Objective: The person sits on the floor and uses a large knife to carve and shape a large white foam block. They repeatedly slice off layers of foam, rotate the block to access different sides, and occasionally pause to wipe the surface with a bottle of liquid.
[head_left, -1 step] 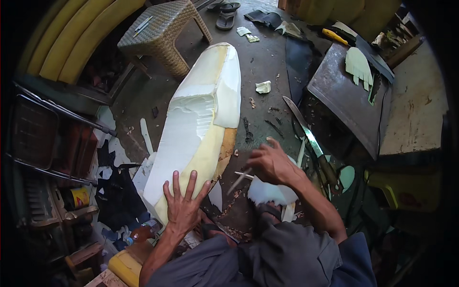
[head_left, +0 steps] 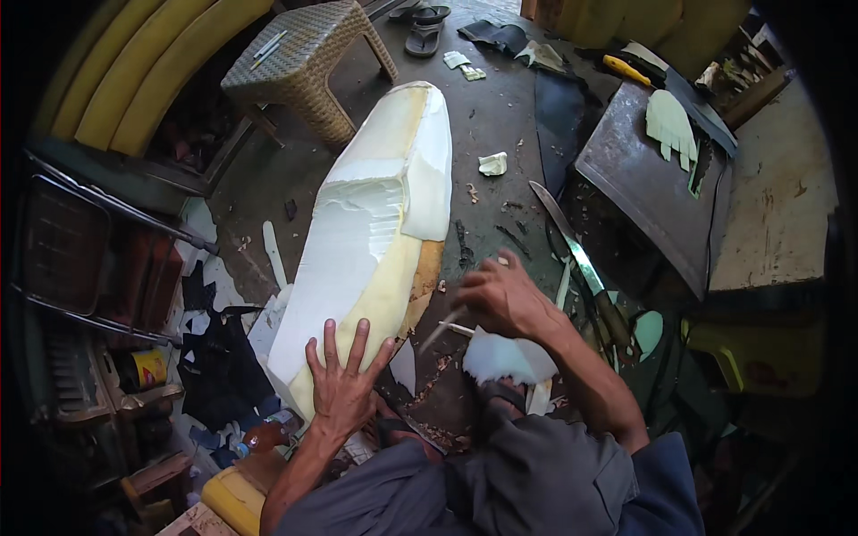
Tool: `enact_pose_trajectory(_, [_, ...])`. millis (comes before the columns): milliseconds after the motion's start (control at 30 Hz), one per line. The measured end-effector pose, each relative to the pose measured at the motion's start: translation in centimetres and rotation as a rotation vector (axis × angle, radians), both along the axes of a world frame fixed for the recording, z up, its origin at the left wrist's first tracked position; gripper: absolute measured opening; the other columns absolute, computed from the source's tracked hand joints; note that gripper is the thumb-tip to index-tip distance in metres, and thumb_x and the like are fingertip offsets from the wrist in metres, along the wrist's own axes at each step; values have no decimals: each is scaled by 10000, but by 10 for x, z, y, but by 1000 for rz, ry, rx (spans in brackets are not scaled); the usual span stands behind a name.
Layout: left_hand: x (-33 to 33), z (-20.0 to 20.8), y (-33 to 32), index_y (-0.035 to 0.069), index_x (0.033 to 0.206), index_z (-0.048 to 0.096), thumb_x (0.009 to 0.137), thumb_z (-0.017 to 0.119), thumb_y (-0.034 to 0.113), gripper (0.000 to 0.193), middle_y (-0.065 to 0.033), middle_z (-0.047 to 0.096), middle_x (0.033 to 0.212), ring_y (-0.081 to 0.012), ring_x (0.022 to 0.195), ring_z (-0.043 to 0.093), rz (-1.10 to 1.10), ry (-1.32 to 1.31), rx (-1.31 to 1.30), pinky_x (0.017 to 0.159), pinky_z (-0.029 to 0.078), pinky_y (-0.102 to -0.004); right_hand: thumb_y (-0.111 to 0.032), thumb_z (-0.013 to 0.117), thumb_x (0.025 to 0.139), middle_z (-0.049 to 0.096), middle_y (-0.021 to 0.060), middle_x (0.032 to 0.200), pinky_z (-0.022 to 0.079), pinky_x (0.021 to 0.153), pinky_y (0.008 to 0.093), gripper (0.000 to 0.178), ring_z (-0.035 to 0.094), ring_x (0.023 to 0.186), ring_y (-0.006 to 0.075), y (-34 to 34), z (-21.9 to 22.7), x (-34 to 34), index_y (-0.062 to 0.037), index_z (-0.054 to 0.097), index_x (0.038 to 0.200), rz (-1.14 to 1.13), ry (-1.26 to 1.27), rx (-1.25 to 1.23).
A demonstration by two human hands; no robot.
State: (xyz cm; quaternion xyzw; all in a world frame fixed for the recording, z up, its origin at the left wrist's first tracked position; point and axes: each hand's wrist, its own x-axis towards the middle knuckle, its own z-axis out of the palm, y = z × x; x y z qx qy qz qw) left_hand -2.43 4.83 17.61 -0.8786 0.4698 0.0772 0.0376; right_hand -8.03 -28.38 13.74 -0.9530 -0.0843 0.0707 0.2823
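A long motorcycle seat foam (head_left: 344,237), white with pale yellow parts and a scooped hollow, lies lengthwise before me over a brown base. My left hand (head_left: 344,375) rests flat on its near end, fingers spread. Right of the foam, my right hand (head_left: 500,290) is raised with fingers curled and smeared by motion. A thin greyish strip, perhaps a blade (head_left: 441,331), sticks out below its fingers toward the foam; it appears held there. A pale foam scrap (head_left: 505,359) lies beneath that wrist.
A long knife (head_left: 581,259) lies on the floor to the right, near a dark flat board (head_left: 648,179) bearing a green foam piece (head_left: 670,125). A woven stool (head_left: 299,67) stands far left. Sandals (head_left: 424,34) and a white scrap (head_left: 492,163) lie farther out. Black cloth (head_left: 223,357) lies left.
My right hand has shifted slightly left, and the thin strip under its fingers moved with it. My left hand and the seat foam stay in place.
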Motion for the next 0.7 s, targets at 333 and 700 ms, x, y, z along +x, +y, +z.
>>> enact_pose_trajectory(333, [-5, -5, -6, 334, 1530, 467, 607, 791, 133, 1000, -112, 262, 1675, -540, 1503, 170, 12, -26, -11, 1119, 211, -734, -195, 772, 839, 535, 211, 1359, 435, 1079, 458, 704, 528, 1265, 376, 34, -47, 53, -92, 500, 1480, -615, -289, 433])
enact_pose_trajectory(700, [-17, -17, -15, 308, 1509, 495, 773, 685, 81, 793, -86, 253, 1683, -549, 1494, 193, 26, 0, -36, 1065, 248, -765, -291, 770, 894, 536, 222, 1313, 503, 968, 428, 642, 578, 1159, 364, 72, -58, 31, -39, 549, 1442, -732, -116, 625])
